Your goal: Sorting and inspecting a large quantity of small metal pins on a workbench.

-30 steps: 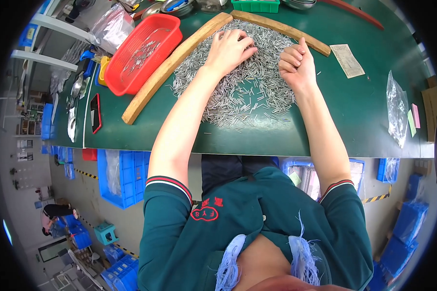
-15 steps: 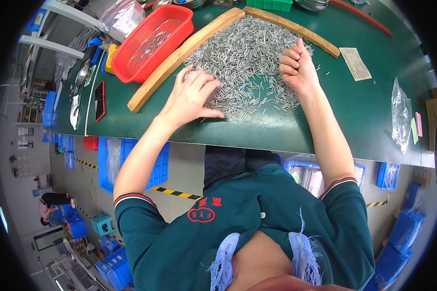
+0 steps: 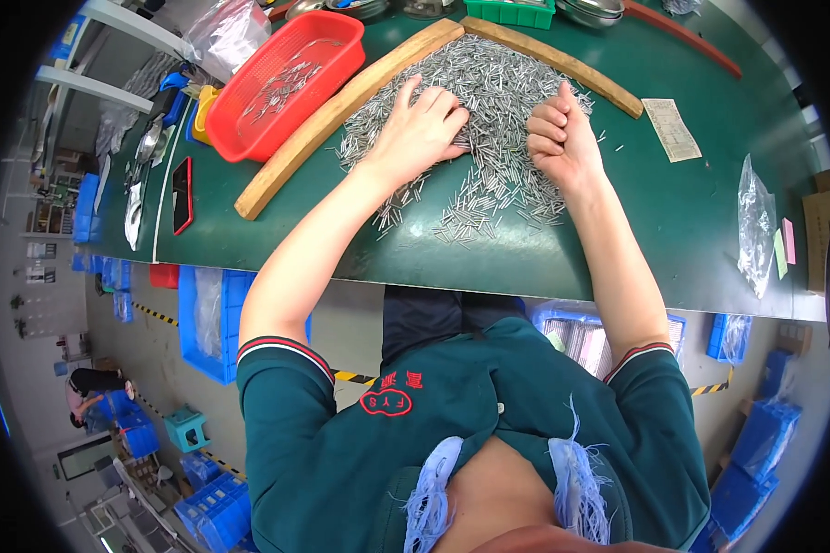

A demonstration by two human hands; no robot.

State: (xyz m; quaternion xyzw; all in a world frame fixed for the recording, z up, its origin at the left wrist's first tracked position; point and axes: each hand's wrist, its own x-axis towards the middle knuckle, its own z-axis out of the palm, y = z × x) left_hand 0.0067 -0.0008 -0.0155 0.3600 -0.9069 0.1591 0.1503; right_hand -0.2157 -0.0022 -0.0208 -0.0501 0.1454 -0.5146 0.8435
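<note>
A broad heap of small metal pins (image 3: 489,83) is spread on the green tabletop, between two wooden bars that meet at the far end. My left hand (image 3: 417,132) rests on the left part of the heap, its fingers apart and bent among the pins. At the heap's right side is my right hand (image 3: 564,138), fingers curled into the palm and thumb pointing up. Whatever that fist may hold is hidden. A looser patch of pins (image 3: 489,207) trails toward the near table edge.
The left wooden bar (image 3: 341,115) lies beside a red basket (image 3: 286,88) containing some pins. The right wooden bar (image 3: 563,64) ends near a paper slip (image 3: 671,129). A phone (image 3: 183,195), a plastic bag (image 3: 756,226) and a green tray (image 3: 512,11) also lie on the table (image 3: 655,230).
My left hand has moved right and farther in over the heap, leaving a gap of bare tabletop among the near pins. My right hand stays curled in about the same place.
</note>
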